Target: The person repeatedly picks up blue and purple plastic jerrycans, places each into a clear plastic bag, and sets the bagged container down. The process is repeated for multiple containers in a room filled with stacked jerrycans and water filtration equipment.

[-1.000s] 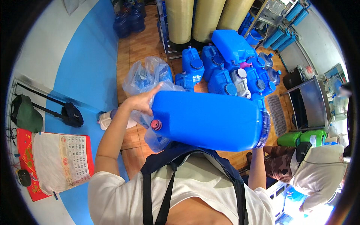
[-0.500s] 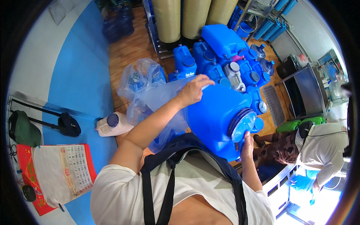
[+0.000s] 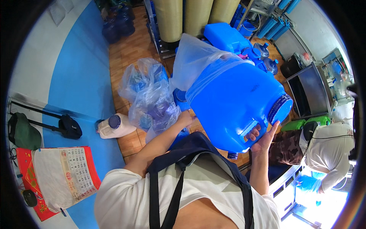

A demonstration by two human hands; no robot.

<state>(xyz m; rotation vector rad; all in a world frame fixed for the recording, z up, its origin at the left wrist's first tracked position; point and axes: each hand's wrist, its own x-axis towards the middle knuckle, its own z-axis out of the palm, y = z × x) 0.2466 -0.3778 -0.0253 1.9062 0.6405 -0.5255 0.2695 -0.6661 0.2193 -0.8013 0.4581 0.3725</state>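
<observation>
My right hand point(image 3: 262, 140) grips the moulded handle of a large blue water jug point(image 3: 232, 103), its fingers through the handle opening. The jug hangs tilted in front of me, its wide dark-rimmed cap point(image 3: 281, 108) toward the right and a small spout cap point(image 3: 232, 155) at its lower edge. A clear plastic bag point(image 3: 195, 57) covers the jug's far left end. My left hand point(image 3: 185, 119) is low beside the jug's left edge; its fingers are partly hidden, so I cannot tell whether they hold anything.
Bagged containers point(image 3: 154, 103) stand on the tiled floor point(image 3: 127, 57) left of the jug. A pale jug point(image 3: 119, 126) sits by the wall. More blue jugs point(image 3: 225, 36) and tall tan tanks point(image 3: 198, 23) are beyond. At right, a person point(image 3: 328, 149) works near a metal counter point(image 3: 310, 91).
The blue jug has moved up and right, turning toward the right. My left hand has dropped from the jug's top edge to its lower left. My right hand has shifted from the cap to the handle.
</observation>
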